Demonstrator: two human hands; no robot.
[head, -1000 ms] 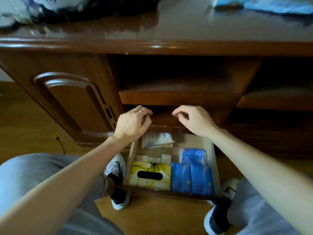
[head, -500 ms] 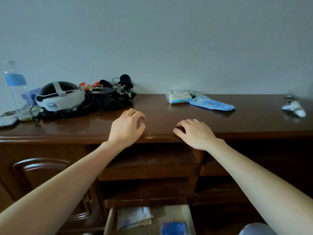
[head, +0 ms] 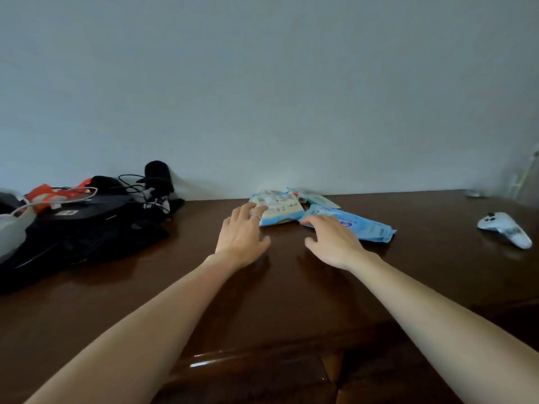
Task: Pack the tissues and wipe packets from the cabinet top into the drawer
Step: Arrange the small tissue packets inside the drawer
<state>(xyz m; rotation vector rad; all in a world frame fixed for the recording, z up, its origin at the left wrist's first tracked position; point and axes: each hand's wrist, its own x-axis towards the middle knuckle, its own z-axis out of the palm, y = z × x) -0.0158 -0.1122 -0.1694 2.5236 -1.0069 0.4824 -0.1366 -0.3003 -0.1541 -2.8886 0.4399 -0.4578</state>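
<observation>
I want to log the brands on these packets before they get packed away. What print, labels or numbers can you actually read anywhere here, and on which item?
Nothing reads clearly.
White and cream packet: label block with small print, too blurred to read.
Blue packet: darker blue logo, partly behind the right hand, unreadable.
Black bag: small white tag with dark marks, too small to read.
White controller: no text visible.

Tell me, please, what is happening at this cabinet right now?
A person is reaching both hands across the cabinet top toward packets lying near the wall. The left hand, fingers spread, reaches the white wipe packet; the right hand reaches the blue packet. Neither packet is gripped or lifted yet. A white controller and black gear lie to the sides.
</observation>
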